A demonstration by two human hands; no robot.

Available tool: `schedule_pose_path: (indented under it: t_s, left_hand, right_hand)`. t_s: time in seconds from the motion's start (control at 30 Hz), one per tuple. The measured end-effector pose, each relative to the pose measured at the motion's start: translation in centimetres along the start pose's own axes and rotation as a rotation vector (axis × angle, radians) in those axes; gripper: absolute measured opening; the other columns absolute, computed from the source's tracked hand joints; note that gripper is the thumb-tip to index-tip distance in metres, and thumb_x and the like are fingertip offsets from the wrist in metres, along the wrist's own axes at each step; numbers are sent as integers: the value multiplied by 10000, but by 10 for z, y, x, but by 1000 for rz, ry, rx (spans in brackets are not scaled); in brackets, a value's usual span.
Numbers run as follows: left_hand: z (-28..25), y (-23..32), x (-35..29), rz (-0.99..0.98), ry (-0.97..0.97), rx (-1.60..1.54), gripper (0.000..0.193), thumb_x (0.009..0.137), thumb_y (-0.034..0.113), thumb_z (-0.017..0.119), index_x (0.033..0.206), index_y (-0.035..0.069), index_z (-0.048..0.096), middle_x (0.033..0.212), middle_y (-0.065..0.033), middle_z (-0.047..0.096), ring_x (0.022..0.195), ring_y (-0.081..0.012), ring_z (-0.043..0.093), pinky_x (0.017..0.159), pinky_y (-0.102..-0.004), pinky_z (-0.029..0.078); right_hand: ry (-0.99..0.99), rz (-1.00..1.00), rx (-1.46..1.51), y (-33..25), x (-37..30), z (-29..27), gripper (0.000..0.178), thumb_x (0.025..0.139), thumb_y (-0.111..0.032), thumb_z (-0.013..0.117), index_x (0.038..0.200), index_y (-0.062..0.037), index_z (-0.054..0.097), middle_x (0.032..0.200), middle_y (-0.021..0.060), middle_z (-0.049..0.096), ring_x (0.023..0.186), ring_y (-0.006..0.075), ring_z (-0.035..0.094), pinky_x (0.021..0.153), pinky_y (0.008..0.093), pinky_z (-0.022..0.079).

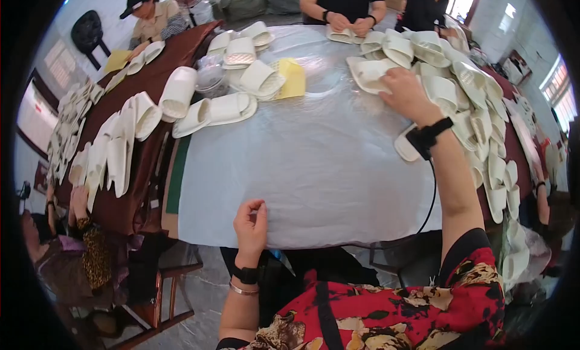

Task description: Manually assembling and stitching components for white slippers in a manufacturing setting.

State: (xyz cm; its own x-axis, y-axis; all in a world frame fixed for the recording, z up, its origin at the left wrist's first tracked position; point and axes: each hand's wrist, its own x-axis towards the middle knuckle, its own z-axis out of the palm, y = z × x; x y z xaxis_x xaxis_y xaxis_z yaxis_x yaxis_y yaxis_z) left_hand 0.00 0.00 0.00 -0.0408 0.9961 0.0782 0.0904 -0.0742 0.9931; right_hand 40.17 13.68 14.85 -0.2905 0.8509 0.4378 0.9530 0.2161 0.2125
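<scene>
My right hand (406, 91) reaches far across the table and rests on a white slipper (367, 73) at the edge of a large heap of white slippers (465, 102); whether the fingers grip it I cannot tell. A black band sits on that wrist, with a thin black cable hanging from it. My left hand (251, 225) lies at the near edge of the table, fingers loosely curled against the pale plastic sheet (314, 163), holding nothing. It wears a black band and a thin bracelet.
More white slippers (232, 107) and a yellow sheet (293, 77) lie at the far left of the table. A brown-covered table (139, 169) to the left holds rows of slippers. Other people sit at the far side and on both sides.
</scene>
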Motion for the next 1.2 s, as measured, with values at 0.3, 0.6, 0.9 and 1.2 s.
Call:
schedule_pose_path:
  t_s: [0.3, 0.6, 0.9, 1.2]
  left_hand:
    - [-21, 0, 10, 274, 221, 330, 62, 837, -2, 587, 898, -6, 596, 850, -71, 573, 711, -132, 537, 641, -253, 456]
    - [-20, -2, 5, 306, 277, 273, 97, 807, -28, 592, 901, -9, 603, 871, -101, 584, 697, -174, 562, 621, -261, 463]
    - [-23, -13, 7, 214, 274, 150, 232, 868, 47, 575, 1084, -20, 525, 990, -103, 549, 816, -152, 548, 704, -264, 463]
    - [-35, -14, 10, 33, 454, -517, 531, 953, 322, 526, 1322, 15, 300, 1138, -121, 510, 862, -147, 561, 708, -278, 500]
  right_hand:
    - [-216, -457, 184, -235, 131, 75, 198, 826, -180, 523, 926, -52, 636, 1024, 136, 595, 991, 300, 560, 842, 467, 456]
    - [-25, -433, 204, -343, 178, 121, 287, 877, -174, 484, 1126, -98, 605, 1229, 157, 510, 1211, 349, 437, 937, 491, 394]
    - [-112, -471, 23, -333, 147, 78, 181, 793, -182, 579, 933, -110, 668, 1039, 81, 571, 993, 244, 525, 747, 359, 444]
    - [-136, -611, 308, -293, -29, 0, 199, 722, -154, 574, 885, -49, 619, 1124, 145, 528, 1089, 304, 484, 864, 433, 425]
